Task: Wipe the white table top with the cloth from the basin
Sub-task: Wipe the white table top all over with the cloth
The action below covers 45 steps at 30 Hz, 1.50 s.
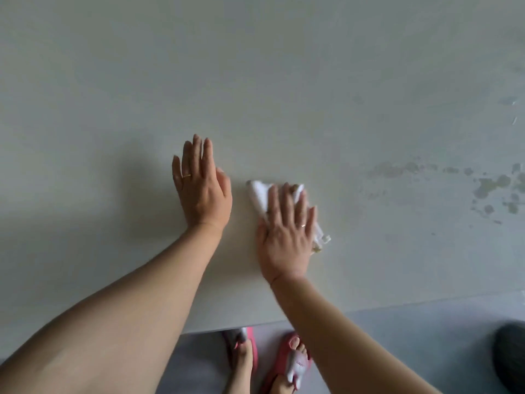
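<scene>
A white cloth point(260, 194) lies bunched on the white table top point(255, 81), near its front edge. My right hand point(287, 237) presses flat on the cloth, fingers spread, covering most of it; cloth corners stick out to the upper left and lower right. My left hand point(200, 184) rests flat on the bare table just left of the cloth, fingers together, holding nothing. The basin is not in view.
Greenish wet or stained patches point(488, 186) mark the table at the right. The table's front edge point(369, 305) runs across the lower frame. Below it are the grey floor, my feet in pink sandals point(287, 362), and a dark object point(511, 359) at the lower right.
</scene>
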Available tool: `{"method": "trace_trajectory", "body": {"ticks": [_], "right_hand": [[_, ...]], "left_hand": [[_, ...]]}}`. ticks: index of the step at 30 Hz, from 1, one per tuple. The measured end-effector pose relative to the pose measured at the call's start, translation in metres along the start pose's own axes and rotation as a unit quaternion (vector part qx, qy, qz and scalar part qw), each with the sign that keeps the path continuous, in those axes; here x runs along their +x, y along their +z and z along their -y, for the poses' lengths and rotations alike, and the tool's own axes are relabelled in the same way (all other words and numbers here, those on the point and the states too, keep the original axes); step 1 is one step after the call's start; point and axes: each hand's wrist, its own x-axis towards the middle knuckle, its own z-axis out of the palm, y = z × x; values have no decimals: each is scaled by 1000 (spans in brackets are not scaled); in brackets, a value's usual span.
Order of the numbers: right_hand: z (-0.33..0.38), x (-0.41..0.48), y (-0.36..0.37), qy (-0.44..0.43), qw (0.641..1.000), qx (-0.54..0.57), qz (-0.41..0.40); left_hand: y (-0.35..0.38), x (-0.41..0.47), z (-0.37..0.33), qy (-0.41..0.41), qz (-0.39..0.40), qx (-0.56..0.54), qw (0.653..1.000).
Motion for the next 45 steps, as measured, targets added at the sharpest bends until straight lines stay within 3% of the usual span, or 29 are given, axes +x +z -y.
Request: {"method": "trace_trajectory", "body": {"ticks": [3,6,10,15,20,23,25,29,33,37,41,43,45], "right_hand": [[11,-26,2,-73,997,8,29],[-25,-21,-3,-159,986,-33,33],[-81,-23,-17,-33,998,-42,24],[-45,-45,-1,96,995,-3,-11],[18,-110,20,-64,997,-11,29],[-8,-109,17,-159,986,-26,42],[-43,-99,6,-174,983,-50,33],[-90,-88,-12,-47,998,-42,7],[-52,-99,-1,81,997,-10,-6],[-8,-126,12,-63,998,-16,16],[-58,-117,1,-209,976,-43,53],[-105,-105,-14,-183,979,-72,49],[-146,-94,-28,-98,990,-85,47]], "left_hand": [[-12,-38,-4,-16,-27,-13,999],[-24,-88,-1,16,12,2,1000],[-21,-116,7,-11,91,36,995],[-12,-120,12,-8,84,53,995],[-14,-121,15,-10,28,-2,1000],[-16,-122,16,-12,14,-17,1000],[-16,-122,15,-9,18,-5,1000],[-14,-123,14,-4,26,18,1000],[-12,-122,14,-3,36,31,999],[-12,-122,13,-8,41,28,999],[-14,-122,11,-6,41,26,999],[-15,-122,11,-3,44,29,999],[-15,-122,12,-2,45,33,998]]}}
